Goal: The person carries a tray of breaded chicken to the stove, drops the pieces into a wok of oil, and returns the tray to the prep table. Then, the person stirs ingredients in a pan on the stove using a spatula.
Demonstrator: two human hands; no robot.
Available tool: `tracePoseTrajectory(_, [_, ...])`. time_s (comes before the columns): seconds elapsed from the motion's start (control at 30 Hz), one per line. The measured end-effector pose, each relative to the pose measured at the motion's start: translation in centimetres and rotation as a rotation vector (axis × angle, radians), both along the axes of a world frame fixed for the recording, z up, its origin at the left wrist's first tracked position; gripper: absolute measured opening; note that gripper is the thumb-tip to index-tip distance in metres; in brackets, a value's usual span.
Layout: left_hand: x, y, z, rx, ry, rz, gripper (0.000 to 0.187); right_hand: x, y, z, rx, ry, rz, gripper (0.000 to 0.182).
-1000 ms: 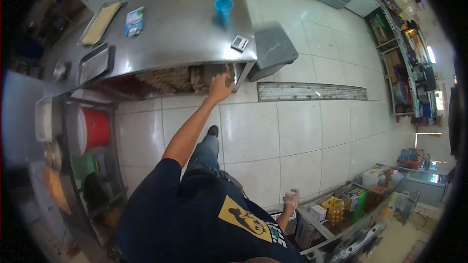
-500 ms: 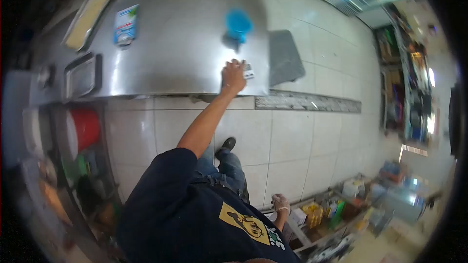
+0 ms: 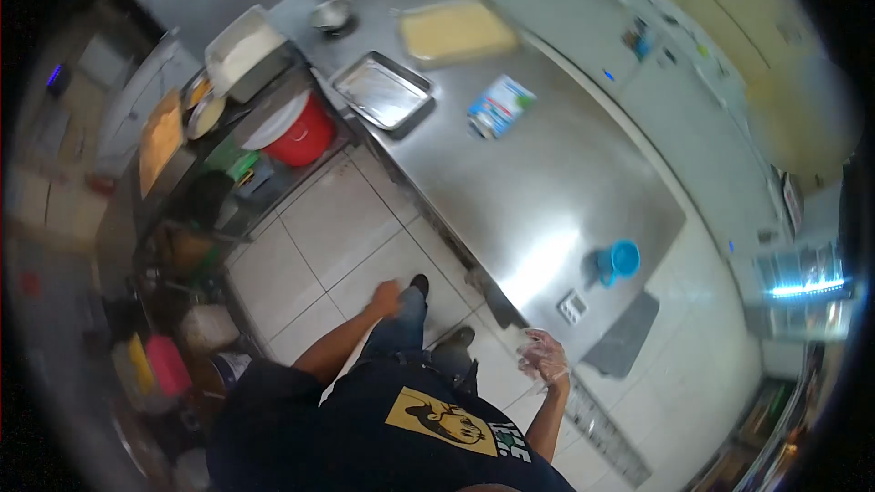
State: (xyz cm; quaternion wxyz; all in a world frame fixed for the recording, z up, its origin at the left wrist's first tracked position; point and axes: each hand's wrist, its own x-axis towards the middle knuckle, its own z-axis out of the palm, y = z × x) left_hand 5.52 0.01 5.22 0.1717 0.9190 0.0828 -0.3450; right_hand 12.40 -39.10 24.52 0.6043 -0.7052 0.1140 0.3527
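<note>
**Steel worktable (image 3: 547,164) angles across the tiled kitchen, your right hand (image 3: 544,357) near its edge**

Pale floor tiles (image 3: 342,228) spread below you, with a slotted metal drain cover (image 3: 606,433) set into them past the table's near end. A gray bin (image 3: 627,337) stands at that end.

Your right hand, wrapped in a clear, whitish covering, is partly open, its fingers loosely bent and apart, with nothing visibly held. You have it close to the table edge; whether it touches the steel, you cannot tell. The nearest thing on the table is a small white digital device (image 3: 572,306), lying flat near the edge, with an upright blue cup (image 3: 623,258) just beyond it.

Your left hand (image 3: 387,299) is bare, over the floor and well apart from the table. It looks narrow and folded, but blur keeps you from telling whether it is closed or grips anything.

Farther along the table lie a blue-and-white carton (image 3: 501,107), a shallow metal tray (image 3: 383,91), a tray of pale yellow food (image 3: 458,32) and a metal bowl (image 3: 333,14). A red bucket (image 3: 305,135) sits on the shelving to your left.
</note>
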Motion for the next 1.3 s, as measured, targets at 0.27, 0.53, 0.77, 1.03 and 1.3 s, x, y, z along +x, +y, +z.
tracePoseTrajectory(0.27, [-27.4, 10.7, -10.2, -0.285, 0.698, 1.077, 0.098, 15.8, 22.7, 1.2, 0.869, 0.363, 0.338, 0.055])
tracePoseTrajectory(0.53, [-16.3, 16.3, -0.8, -1.289, 0.512, 2.011, 0.087, 23.1, 54.8, -7.1, -0.38, -0.272, 1.099, 0.046])
tracePoseTrajectory(0.77, [-16.1, 34.5, 2.4, -2.077, -0.483, 1.976, 0.086, 21.0, 84.9, -1.7, 0.468, -0.358, 1.444, 0.043])
tracePoseTrajectory(1.03, [-17.5, 70.4, 18.8, -0.119, -1.329, 2.077, 0.04, 12.9, 109.6, 3.2, 0.45, -0.284, 1.307, 0.043])
tracePoseTrajectory(1.3, [-23.4, 103.4, 12.5, 0.616, -0.692, 1.722, 0.041, 6.1, 134.1, -4.5, 0.174, -1.056, 1.11, 0.044])
